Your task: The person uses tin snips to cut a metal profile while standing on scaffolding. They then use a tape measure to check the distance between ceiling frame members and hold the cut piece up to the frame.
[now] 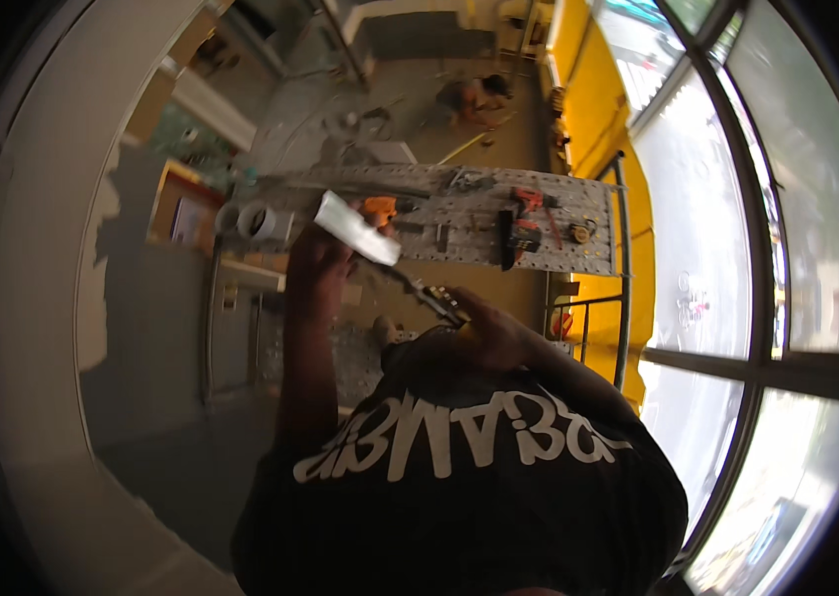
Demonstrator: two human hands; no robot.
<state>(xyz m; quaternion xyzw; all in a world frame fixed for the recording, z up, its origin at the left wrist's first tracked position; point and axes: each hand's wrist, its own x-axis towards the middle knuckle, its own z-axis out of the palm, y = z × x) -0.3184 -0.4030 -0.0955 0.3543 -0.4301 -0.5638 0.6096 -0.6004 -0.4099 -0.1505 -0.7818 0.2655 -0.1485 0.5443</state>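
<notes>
A bright white flat strip (355, 229), a little smeared by motion, slants in front of me above the scaffold platform. My left hand (316, 260) is closed on its left end. Lower right, my right hand (494, 334) grips a long, narrow hand tool (432, 301) that looks like metal snips or pliers, with a trace of yellow near the grip. Its far end meets the strip's lower right end; whether the jaws bite it I cannot tell. An orange tool (380, 209) lies on the platform just behind the strip.
The perforated scaffold platform (588, 253) carries a red-and-black cordless drill (529, 202), a small yellow-and-black round item (581, 232) and several other tools. Grey pipe pieces (266, 223) stand at its left end. Beyond, a person (474, 102) crouches on the floor. Yellow sheeting (593, 99) and windows (693, 219) line the right.
</notes>
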